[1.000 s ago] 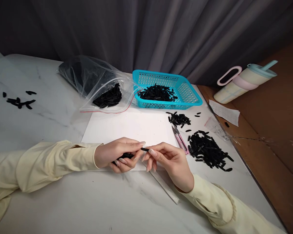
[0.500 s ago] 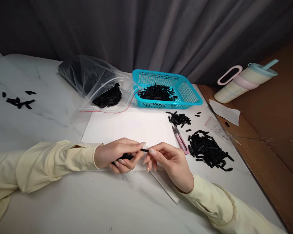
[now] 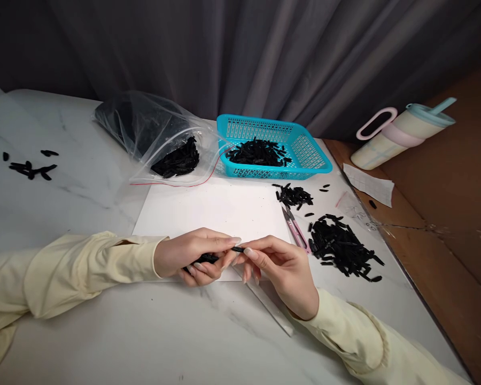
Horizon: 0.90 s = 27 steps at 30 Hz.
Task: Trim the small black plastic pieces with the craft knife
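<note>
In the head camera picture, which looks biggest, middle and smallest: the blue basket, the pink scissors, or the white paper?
1. White paper, widest.
2. Blue basket, though it sits farther back, which shrinks it.
3. Pink scissors, clearly smallest.

black piece [image 3: 237, 249]: mostly hidden in fingers [image 3: 224, 241] | bag [image 3: 144, 128] contents blurred

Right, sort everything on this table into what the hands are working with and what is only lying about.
In hand:
left hand
right hand
black piece
white sheet

Lying about:
pink snips
blue basket
plastic bag
loose pile
tumbler
paper slip
</note>
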Available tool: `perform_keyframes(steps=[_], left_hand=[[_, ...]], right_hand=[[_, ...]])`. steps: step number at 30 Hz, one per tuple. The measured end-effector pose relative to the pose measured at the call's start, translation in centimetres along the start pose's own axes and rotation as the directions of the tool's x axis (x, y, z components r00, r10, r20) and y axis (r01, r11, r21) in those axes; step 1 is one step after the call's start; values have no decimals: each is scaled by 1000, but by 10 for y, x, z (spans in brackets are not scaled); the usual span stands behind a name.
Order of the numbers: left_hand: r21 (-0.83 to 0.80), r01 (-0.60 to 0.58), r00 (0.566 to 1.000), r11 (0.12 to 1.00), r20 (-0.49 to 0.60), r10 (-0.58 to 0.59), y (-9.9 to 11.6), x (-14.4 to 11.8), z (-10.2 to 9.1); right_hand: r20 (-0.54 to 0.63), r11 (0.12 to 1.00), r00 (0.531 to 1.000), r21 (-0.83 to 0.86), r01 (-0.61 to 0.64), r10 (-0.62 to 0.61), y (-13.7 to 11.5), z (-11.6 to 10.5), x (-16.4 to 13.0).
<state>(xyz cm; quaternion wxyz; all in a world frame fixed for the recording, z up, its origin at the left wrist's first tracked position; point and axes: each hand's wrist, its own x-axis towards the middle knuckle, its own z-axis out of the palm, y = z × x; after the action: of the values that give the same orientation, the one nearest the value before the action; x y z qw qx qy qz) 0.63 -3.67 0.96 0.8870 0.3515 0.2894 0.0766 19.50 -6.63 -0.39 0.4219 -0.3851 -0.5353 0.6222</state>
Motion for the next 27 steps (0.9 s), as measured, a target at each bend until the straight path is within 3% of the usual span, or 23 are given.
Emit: perform_keyframes(steps=[11,13,16,20,22,23,25,27], left_hand=[[-5,4,999,1000,-33,-4,0,-1,0],[-20,5,999,1000,-48,-6,1,0,-1],[-105,0,998,995,-59,-7,2,3,-5],[-232,-34,998,972,-61,20,4,7,-14],[-255,-61,997,965,-67,45,5,9,-19],[-263,-71,996,962,-67,56,6,10,-21],[-281,-90,995,955,-62,75,7,11,-24],[-296,-97,995,950,-51,86,7,12,-27]], right_hand=[[-2,998,998,-13,56,-56,0,1,0],[6,994,996,-64,86,-86,-1,-1,-2],[-7,941,977,-272,203,-213,-10,-8,4],[-84,730,903,-623,282,-420,-44,-29,52],[-132,608,899,-776,168,-417,-70,-41,89],[-148,565,927,-821,78,-344,-84,-46,107],[-160,536,941,-844,27,-299,-111,-55,130],[-181,541,927,-840,28,-330,-131,-58,134]])
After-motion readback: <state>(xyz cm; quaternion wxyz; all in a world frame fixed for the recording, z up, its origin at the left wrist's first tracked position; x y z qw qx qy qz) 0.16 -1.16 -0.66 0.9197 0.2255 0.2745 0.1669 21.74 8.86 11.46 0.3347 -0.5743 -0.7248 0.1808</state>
